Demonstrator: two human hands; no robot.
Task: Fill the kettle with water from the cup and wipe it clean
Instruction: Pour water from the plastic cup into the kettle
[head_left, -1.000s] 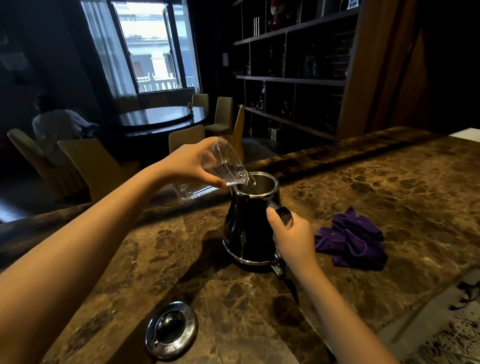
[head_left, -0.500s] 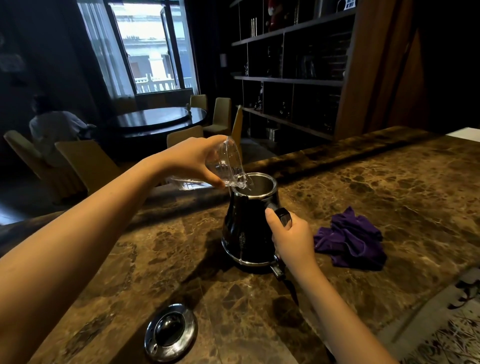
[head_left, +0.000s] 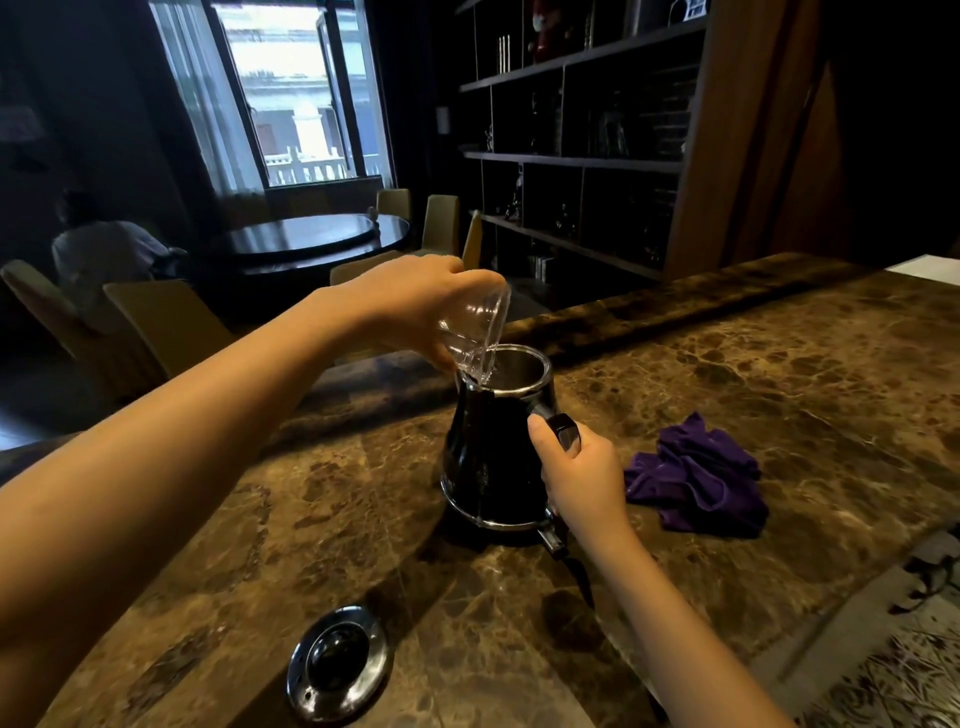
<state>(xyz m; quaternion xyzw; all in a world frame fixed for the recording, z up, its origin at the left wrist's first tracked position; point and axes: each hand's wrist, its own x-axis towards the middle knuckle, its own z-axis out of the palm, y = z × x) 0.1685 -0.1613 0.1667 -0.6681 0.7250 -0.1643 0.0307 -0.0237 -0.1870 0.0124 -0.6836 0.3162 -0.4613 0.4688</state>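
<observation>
Marble counter (head_left: 727, 374): left grip (head_left: 415, 306) upends cup (head_left: 475, 332) over kettle (head_left: 493, 441), right grip (head_left: 582, 473) clasping its handle.

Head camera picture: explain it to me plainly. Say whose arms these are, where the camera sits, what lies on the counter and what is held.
There is no machine here. The camera is worn on a person's head and looks forward and down, so the two bare arms reaching in from the bottom are that person's own.

The left hand holds a clear glass cup, tipped steeply with its rim over the open top of a black kettle. The right hand grips the kettle's handle, steadying it on the brown marble counter.

To the right of the kettle lies a crumpled purple cloth, untouched. Near the front edge a round metal fitting is set in the counter; its purpose cannot be told.

Behind are a dining table, chairs and shelves.
</observation>
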